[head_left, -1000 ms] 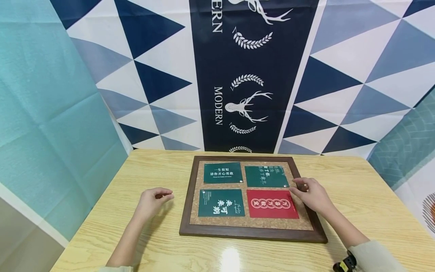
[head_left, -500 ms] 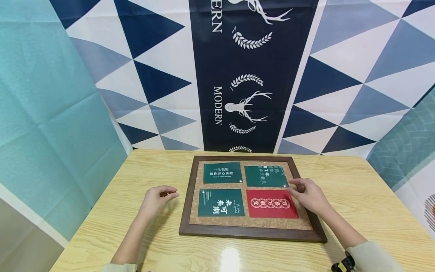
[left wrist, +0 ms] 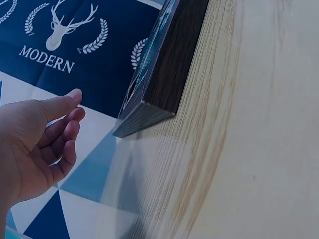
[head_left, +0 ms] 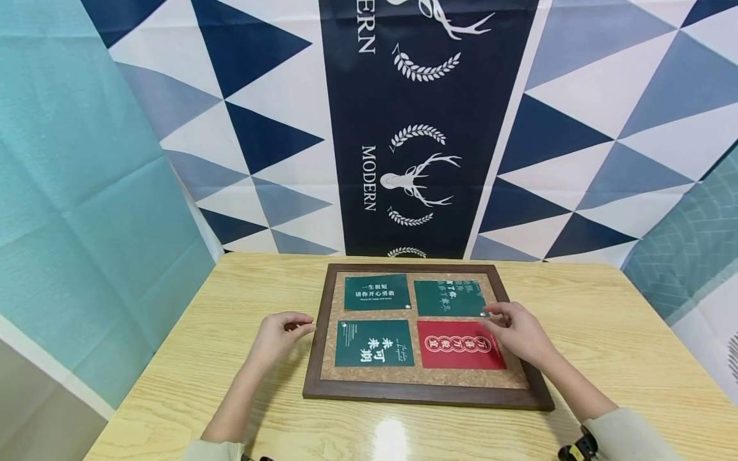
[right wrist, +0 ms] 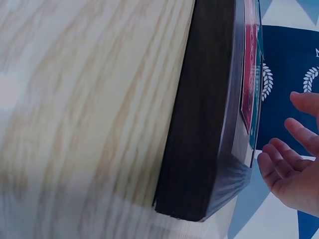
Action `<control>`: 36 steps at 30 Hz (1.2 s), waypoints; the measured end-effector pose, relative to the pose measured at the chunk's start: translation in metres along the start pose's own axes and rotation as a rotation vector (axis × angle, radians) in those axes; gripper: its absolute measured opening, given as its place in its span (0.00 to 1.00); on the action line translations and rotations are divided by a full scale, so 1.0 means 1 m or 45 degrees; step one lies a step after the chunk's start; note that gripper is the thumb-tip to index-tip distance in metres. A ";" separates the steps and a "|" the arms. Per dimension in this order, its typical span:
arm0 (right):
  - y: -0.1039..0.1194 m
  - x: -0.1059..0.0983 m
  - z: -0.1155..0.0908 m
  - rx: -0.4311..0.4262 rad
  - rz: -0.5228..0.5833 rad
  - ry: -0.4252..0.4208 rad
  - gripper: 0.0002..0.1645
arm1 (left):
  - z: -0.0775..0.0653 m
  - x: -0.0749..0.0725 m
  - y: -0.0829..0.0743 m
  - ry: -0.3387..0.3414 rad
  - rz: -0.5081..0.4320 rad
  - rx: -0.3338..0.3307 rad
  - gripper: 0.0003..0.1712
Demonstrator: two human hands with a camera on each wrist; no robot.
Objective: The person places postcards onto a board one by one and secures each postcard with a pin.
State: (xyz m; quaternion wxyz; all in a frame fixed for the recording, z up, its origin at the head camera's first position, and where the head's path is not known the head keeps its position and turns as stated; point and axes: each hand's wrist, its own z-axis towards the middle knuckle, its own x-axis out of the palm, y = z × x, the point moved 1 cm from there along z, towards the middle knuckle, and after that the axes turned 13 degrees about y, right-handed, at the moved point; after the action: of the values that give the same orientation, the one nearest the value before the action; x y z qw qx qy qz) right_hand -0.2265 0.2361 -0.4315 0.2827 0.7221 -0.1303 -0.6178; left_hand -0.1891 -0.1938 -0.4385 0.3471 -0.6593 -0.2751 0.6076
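Observation:
A cork board (head_left: pixel 423 382) in a dark brown frame (head_left: pixel 429 392) lies on the wooden table. Three green cards and one red card (head_left: pixel 461 346) lie on the cork. My right hand (head_left: pixel 516 330) is over the board's right side, its fingertips near the pin (head_left: pixel 483 314) at the corner of the upper right green card (head_left: pixel 432 298). In the right wrist view its thumb and fingers (right wrist: pixel 286 154) are apart, with nothing seen between them. Beside the frame's left edge hovers my left hand (head_left: pixel 282 336), fingers loosely bent. Nothing shows in it in the left wrist view.
The table (head_left: pixel 242 282) extends beyond the board on both sides and meets a patterned cloth (head_left: pixel 282 128) at the back. Two more green cards (head_left: pixel 377 298) take up the board's left half. A wristband (head_left: pixel 578 446) shows at my right sleeve.
My left hand has moved right, up to the frame's left edge. My right hand has shifted slightly left toward the pinned corner. The board and cards stay in place.

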 end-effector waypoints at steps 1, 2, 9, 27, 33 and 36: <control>0.000 0.000 0.000 -0.003 -0.001 -0.001 0.28 | 0.000 0.001 -0.001 0.001 -0.006 0.005 0.08; 0.001 0.001 0.000 -0.005 -0.001 0.000 0.28 | 0.001 0.002 -0.001 0.005 -0.011 0.011 0.08; 0.004 0.004 0.000 -0.030 -0.007 -0.001 0.26 | 0.004 0.008 -0.006 0.027 -0.006 0.026 0.09; 0.014 0.012 0.000 -0.044 0.007 0.027 0.25 | 0.009 0.021 -0.017 0.029 0.007 0.107 0.07; 0.015 0.014 0.000 -0.050 0.009 0.036 0.25 | 0.010 0.024 -0.020 0.035 0.006 0.136 0.06; 0.015 0.015 0.000 -0.064 0.001 0.036 0.24 | 0.011 0.027 -0.021 0.046 0.009 0.132 0.06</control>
State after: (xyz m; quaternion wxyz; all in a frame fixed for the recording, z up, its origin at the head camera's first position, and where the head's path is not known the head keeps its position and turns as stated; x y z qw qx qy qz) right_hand -0.2214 0.2160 -0.4348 0.3029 0.7232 -0.1110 -0.6106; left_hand -0.1956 -0.1588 -0.4381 0.3836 -0.6522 -0.2346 0.6103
